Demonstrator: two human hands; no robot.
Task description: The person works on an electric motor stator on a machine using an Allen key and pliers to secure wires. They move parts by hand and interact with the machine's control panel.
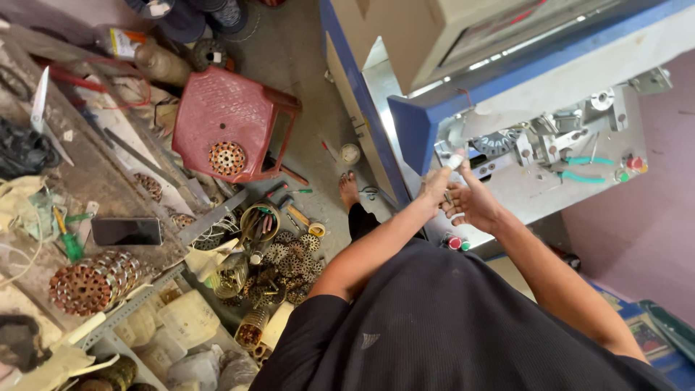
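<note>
Head view: left hand [436, 185] pinches small white tube [455, 161], fingers shut round it, up by grey machine plate [536, 181]. Right hand [474, 203] half open beside it, holds nothing clear. Tube looks light, stiff, maybe slippery; best gripped round middle.

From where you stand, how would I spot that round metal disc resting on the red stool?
Find the red plastic stool on the floor, left of the blue-edged machine. On its seat lies one round rusty disc ringed with holes. Unlike the similar discs stacked on the bench or heaped on the floor, it lies alone.
</note>
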